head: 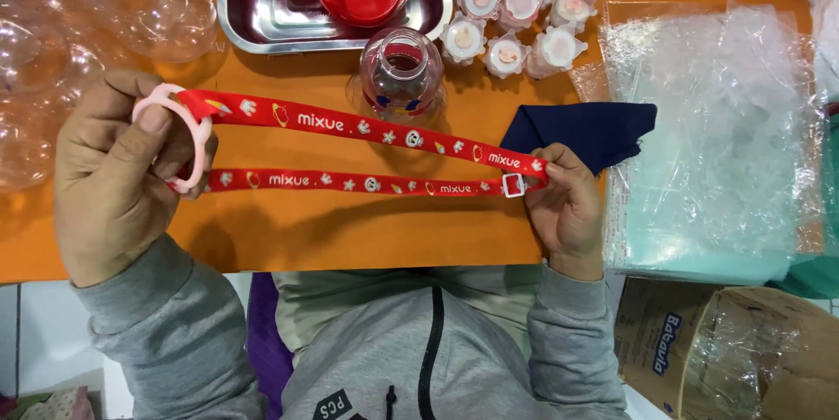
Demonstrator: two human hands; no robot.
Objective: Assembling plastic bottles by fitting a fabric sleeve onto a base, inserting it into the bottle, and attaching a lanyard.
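Gripped at both ends, the red printed fabric strap (376, 153) was stretched level above the orange table (350, 236), doubled into two runs. We found the left hand (118, 180) closed on the pale pink plastic ring (179, 136) through which the strap looped, thumb pressed over the ring's top. The right hand (568, 210) pinched the opposite end at the small white plastic slide buckle (514, 185).

Risks, in our judgement: the strap hung just in front of the clear round plastic bottle (402, 75), so a dip or swing of the upper run could tip it. A slackened pinch at the buckle would let the fold slip and the two runs go uneven. The ring sat mostly under the fingers; a twist there could turn the strap over.

Count, as far as we could see:
- strap, one; ring, one; buckle, one
- open clear bottle standing upright, one
- white flower-shaped caps (507, 55) with peach centres, seven in view, more possibly cut off at the top edge
- steel tray (232, 27) holding red plastic pieces, one
- dark blue folded cloth (585, 131), one
- stack of clear plastic bags (717, 149), number indeterminate
- cardboard box (664, 341), one
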